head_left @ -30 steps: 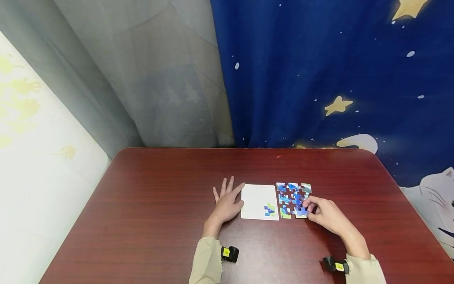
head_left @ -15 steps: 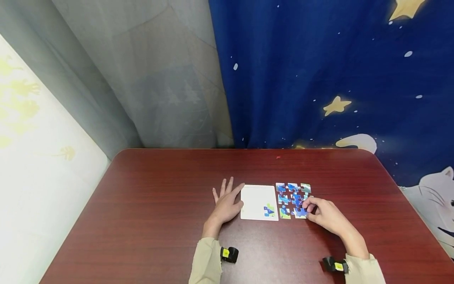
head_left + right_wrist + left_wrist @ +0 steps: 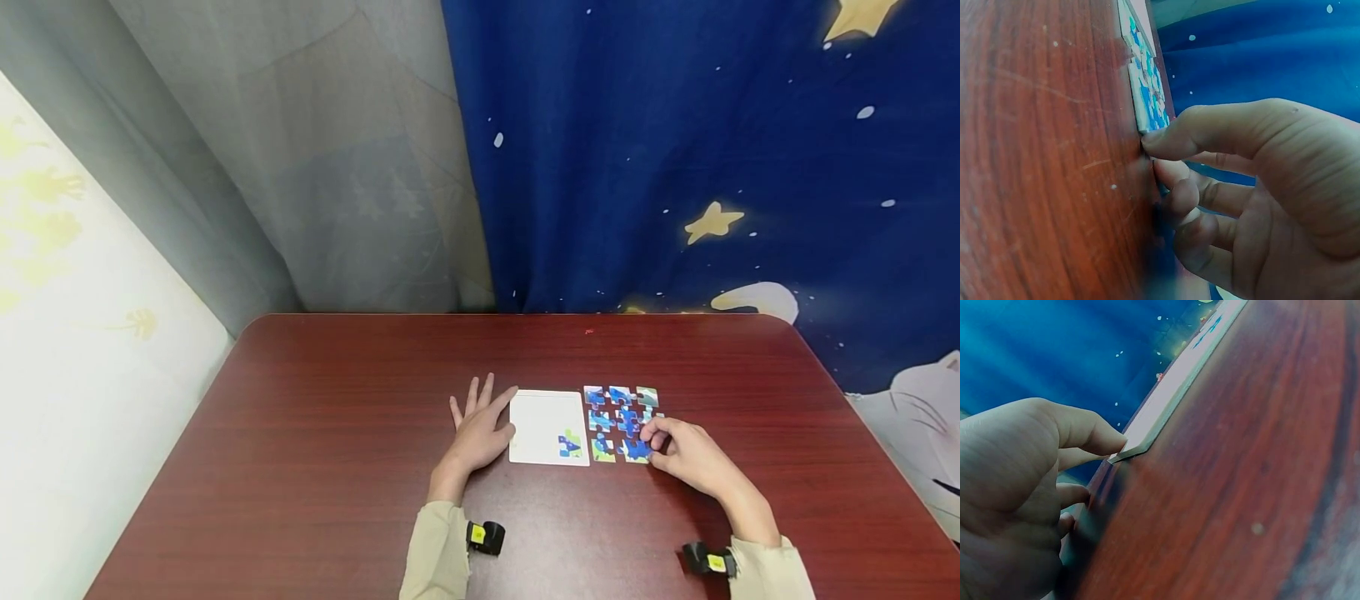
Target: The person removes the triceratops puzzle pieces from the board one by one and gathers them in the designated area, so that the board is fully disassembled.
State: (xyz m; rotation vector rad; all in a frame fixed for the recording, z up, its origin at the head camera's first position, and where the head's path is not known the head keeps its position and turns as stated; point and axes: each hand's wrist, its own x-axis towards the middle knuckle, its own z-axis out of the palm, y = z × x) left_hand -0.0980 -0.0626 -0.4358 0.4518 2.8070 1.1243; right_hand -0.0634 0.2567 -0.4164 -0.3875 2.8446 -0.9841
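My left hand (image 3: 477, 433) lies palm down at the white puzzle board (image 3: 540, 421), fingers spread. Its index fingertip touches the far left corner and its thumb the left side. In the left wrist view, the hand (image 3: 1029, 481) meets a corner of the board (image 3: 1166, 400). One blue and green jigsaw piece (image 3: 571, 444) sits in the board's near right corner. My right hand (image 3: 693, 452) pinches a blue jigsaw piece (image 3: 635, 450) at its right side between thumb and index finger. In the right wrist view, the thumb (image 3: 1169, 142) is against the piece's (image 3: 1149, 109) near corner.
Several loose jigsaw pieces (image 3: 600, 419) lie in rows right of the board on the reddish-brown table (image 3: 337, 433). Behind the table hang a grey curtain (image 3: 360, 167) and a blue curtain (image 3: 615, 167) with stars.
The pinched jigsaw piece has lost its pale sheen and looks darker blue, so its tilt seems slightly different. Both hands and the board are otherwise nearly still.
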